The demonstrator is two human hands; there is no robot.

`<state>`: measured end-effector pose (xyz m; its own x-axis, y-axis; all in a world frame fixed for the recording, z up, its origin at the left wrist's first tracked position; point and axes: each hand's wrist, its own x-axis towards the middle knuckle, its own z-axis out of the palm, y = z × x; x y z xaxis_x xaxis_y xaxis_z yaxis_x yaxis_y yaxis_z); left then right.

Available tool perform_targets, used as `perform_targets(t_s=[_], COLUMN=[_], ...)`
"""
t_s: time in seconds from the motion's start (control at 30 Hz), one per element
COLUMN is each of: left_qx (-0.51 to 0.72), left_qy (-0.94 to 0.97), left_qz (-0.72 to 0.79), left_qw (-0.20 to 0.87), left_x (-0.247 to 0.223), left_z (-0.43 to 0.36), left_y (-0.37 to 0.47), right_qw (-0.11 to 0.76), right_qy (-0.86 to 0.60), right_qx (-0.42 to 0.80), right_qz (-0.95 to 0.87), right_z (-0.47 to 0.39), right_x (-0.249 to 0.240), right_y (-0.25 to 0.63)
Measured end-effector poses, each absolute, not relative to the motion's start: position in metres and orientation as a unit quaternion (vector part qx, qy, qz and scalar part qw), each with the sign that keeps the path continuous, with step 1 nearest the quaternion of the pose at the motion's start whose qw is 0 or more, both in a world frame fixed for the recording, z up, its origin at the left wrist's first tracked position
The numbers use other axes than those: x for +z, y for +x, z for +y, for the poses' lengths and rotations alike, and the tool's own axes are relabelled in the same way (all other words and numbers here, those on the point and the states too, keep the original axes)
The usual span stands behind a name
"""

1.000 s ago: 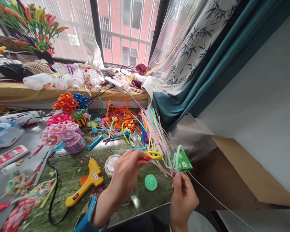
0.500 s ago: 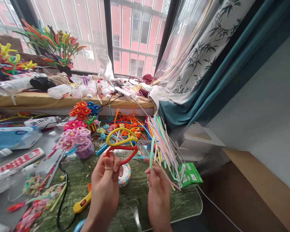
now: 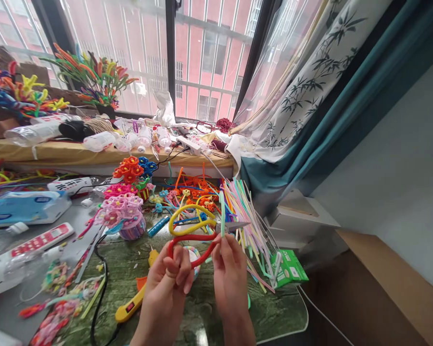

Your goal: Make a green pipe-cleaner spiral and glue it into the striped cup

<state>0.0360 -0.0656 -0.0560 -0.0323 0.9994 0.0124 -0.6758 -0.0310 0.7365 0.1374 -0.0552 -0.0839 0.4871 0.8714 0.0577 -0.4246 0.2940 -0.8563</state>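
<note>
Out there I face a barred window [image 3: 209, 62] and a teal curtain [image 3: 332, 125] beyond the green table [image 3: 274, 312]. A pastel stem bundle [image 3: 242, 211], pink flowers [image 3: 119, 210] and a yellow glue gun [image 3: 130, 306], part-hidden by my left grip [image 3: 168, 283], crowd it. That grip holds the scissors [image 3: 193, 237] above the table; my right grip [image 3: 231, 276] pinches a pale green stem [image 3: 222, 211] at their blades.

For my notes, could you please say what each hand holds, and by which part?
The left hand holds scissors by the red handle loop; the right hand pinches a pale green strip at its lower visible end.
</note>
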Motion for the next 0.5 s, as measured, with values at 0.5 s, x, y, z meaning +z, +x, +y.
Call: perform_targets(t_s=[0.5], left_qx=[0.325], left_qy=[0.785], left_qz=[0.462], left_qw=[-0.254], left_x=[-0.071], left_z=[-0.060], left_y=[0.010], right_qw=[0.717], right_qy=[-0.487], right_qx=[0.346], right_qz=[-0.359], right_z=[-0.064], right_x=[-0.079], right_y=[0.131])
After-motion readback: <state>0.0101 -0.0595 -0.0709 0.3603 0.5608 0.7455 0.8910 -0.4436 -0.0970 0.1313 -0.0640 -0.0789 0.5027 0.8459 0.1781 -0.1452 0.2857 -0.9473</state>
